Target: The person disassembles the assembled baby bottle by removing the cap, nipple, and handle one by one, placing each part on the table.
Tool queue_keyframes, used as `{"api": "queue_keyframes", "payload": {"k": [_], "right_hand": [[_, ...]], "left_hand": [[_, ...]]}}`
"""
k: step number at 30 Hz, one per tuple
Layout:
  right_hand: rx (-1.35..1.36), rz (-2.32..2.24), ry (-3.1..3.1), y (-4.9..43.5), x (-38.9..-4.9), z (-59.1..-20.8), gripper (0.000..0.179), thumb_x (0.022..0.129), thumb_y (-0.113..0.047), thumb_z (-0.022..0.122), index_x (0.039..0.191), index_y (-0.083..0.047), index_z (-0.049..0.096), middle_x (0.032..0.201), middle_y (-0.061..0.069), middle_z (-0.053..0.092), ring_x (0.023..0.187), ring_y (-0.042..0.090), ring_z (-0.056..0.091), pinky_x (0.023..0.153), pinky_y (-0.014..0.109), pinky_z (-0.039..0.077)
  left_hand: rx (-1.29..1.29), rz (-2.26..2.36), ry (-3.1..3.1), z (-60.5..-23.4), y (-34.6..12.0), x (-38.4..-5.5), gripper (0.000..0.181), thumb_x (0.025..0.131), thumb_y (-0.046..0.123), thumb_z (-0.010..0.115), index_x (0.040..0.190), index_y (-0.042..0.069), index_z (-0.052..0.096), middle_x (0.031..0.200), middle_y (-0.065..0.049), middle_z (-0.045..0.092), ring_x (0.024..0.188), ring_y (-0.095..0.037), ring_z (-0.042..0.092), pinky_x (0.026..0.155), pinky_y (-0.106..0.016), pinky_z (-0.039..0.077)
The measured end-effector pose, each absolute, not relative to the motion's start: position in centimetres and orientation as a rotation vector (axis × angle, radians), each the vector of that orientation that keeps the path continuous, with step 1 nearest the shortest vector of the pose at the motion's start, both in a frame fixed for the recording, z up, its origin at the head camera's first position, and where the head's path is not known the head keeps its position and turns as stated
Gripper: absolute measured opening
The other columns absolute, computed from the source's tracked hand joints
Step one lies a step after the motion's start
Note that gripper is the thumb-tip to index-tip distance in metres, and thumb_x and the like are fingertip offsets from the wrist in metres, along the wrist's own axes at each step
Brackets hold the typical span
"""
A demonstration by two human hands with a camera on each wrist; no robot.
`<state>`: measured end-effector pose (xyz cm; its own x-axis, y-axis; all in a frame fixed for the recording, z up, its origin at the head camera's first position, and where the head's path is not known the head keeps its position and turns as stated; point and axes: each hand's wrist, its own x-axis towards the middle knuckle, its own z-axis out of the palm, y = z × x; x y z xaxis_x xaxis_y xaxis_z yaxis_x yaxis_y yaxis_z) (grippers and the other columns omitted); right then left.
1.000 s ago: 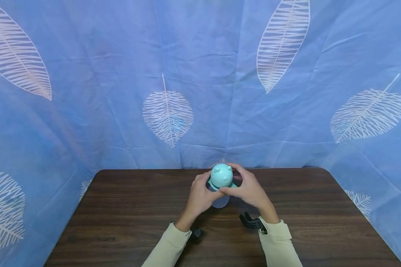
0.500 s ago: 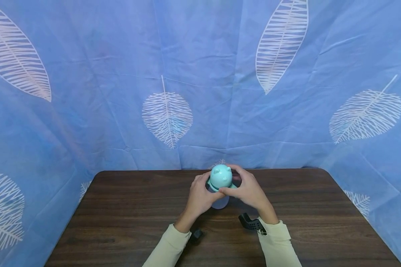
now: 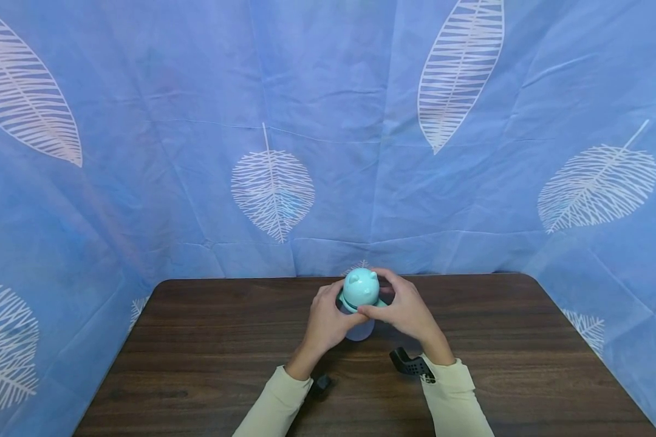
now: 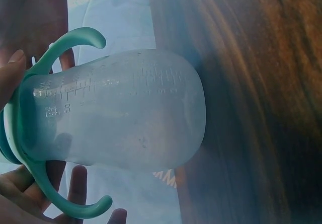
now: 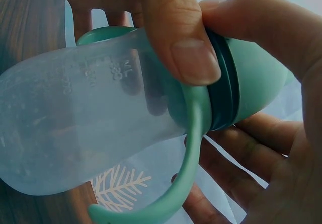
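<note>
1. The left hand (image 3: 327, 317) and right hand (image 3: 410, 311) both grip a frosted bottle (image 4: 121, 113), fingers curled around its collar (image 5: 203, 114), beneath the mint eared lid (image 3: 361, 287).
2. Mint handles (image 4: 75, 36) curve from the collar — one each side.
3. The bottle is over the wooden table (image 3: 224, 346) — whether its base touches cannot be told.

The bottle (image 4: 115, 113) is made of cloudy plastic, its smooth wall broken by raised markings (image 5: 118, 72); glossy plastic is seen on the lid (image 3: 360, 287), smooth on the handles (image 5: 189, 156). The table (image 3: 197, 346) is faced in wood grain, the backdrop (image 3: 339, 91) formed of creased cloth, the sleeves (image 3: 273, 397) of matt cloth.
</note>
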<state>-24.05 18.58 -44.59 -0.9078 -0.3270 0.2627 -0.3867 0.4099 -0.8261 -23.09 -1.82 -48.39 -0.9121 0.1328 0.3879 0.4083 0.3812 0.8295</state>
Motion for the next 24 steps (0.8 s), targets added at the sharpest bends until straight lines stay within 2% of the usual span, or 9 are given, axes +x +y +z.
{"api": "queue_keyframes", "payload": {"k": [15,24], "right_hand": [[0.655,1.546,-2.584,18.54,-24.02,-44.48,0.076,0.091,-0.019,0.093,0.154,0.001,0.056,0.144,0.024,0.064,0.125,0.046,0.069,0.09,0.062,0.061],[0.654,1.54,-2.583,18.56,-24.06,-44.52,0.075,0.091,-0.019,0.093,0.154,0.001,0.057,0.145,0.024,0.064,0.125,0.046,0.069,0.088,0.057,0.063]], "left_hand": [[-0.482,-1.523,-2.388,-48.35,-1.82,-23.14,0.071,0.087,0.033,0.095,0.145,-0.001,0.069,0.137,-0.015,0.073,0.125,-0.038,0.061,0.096,-0.064,0.051],[-0.489,-1.519,-2.387,-48.46,-1.84,-23.17,0.072,0.088,0.034,0.095,0.145,-0.001,0.069,0.138,-0.015,0.072,0.126,-0.038,0.061,0.096,-0.063,0.052]]}}
